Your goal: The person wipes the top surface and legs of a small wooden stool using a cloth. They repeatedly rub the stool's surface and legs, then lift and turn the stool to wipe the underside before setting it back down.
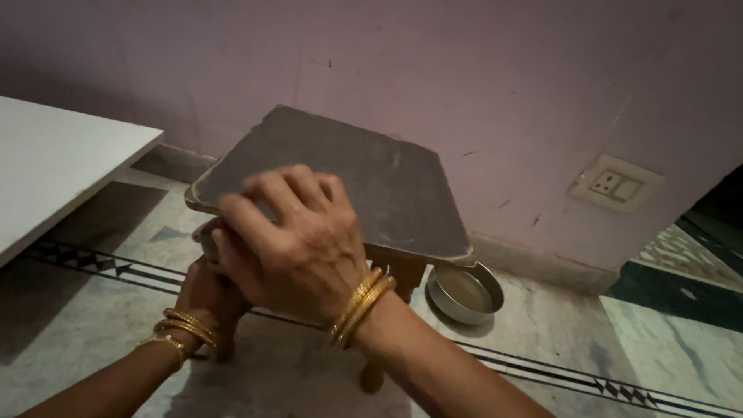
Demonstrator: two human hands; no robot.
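Observation:
A low wooden stool (364, 166) with a dark, worn square top stands on the floor against a pink wall. My right hand (298, 240) lies over the stool's near edge, fingers curled and blurred; whether it holds anything against the top I cannot tell. My left hand (207, 290) is lower, under the near left corner of the top, wrapped around the stool's leg. Gold bangles sit on both wrists.
A steel bowl (464, 292) sits on the marble floor just right of the stool, by the wall. A white tabletop (54, 166) juts in from the left. An electrical socket plate (617, 184) is low on the wall at right. Dark patterned floor borders run across.

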